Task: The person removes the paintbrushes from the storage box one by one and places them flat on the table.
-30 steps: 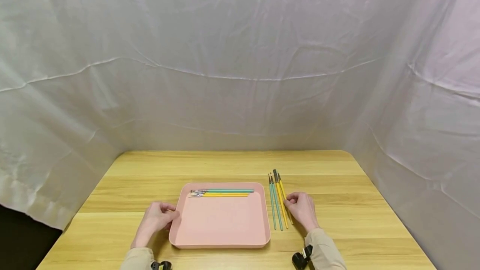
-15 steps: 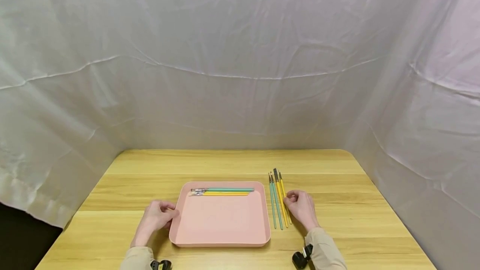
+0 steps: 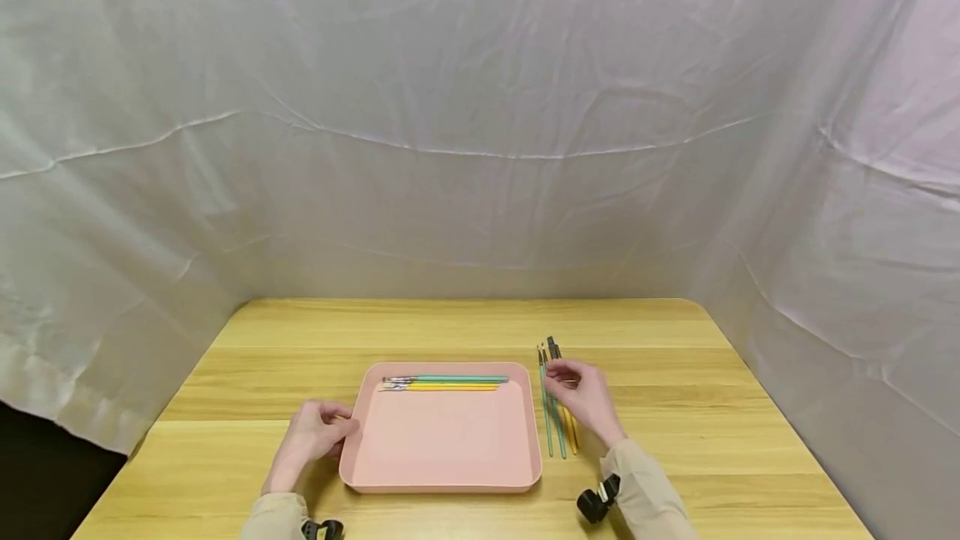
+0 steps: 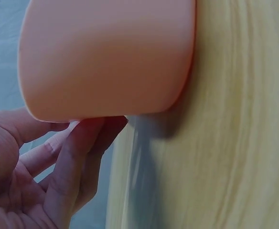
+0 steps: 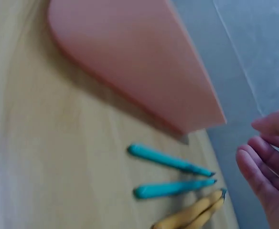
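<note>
My left hand (image 3: 311, 440) grips the left edge of a pink tray (image 3: 442, 448), its thumb at the rim and the other fingers against the outer wall. Along the tray's far side lie several paintbrushes (image 3: 457, 387) with teal and yellow handles. Right of the tray, two teal paintbrushes (image 3: 548, 415) and two yellow paintbrushes (image 5: 189, 214) lie on the table, bristles pointing away. Over these brushes hovers my right hand (image 3: 587, 398), fingers loosely bent and holding nothing; in the head view it hides part of the yellow ones.
A wooden table (image 3: 300, 340) carries everything. Grey cloth (image 3: 480, 215) hangs behind it and along both sides. Each sleeve has a small black camera (image 3: 597, 500) strapped at the wrist.
My right hand has moved up and left from the right-hand yellow paintbrush to above the brush row. The left hand and the tray stay as they were.
</note>
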A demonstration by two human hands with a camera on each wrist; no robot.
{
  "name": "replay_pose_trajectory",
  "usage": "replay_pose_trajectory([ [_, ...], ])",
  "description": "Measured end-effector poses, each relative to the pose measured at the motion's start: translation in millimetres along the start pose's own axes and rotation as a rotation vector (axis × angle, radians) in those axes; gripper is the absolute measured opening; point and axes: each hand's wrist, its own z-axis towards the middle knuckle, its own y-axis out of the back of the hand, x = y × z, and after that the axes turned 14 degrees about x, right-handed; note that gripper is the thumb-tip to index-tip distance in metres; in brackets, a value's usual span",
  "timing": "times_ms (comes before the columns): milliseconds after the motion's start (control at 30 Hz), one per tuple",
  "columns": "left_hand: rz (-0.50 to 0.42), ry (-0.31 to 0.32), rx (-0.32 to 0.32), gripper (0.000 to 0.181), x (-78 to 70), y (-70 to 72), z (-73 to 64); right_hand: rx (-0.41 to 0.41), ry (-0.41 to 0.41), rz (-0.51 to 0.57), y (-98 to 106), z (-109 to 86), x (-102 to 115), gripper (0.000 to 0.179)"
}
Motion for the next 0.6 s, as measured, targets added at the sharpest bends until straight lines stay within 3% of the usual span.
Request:
replay_pose_trajectory([
  [167,-0.012,0.000,0.020,0.022,1.0,0.0,1.7,0.085,0.010,0.073,-4,6.4,9,0.027],
  [600,0.003,-0.002,0.008,0.023,0.9,0.8,-0.2,0.340,0.109,0.034,-21,31.4,43,0.026],
])
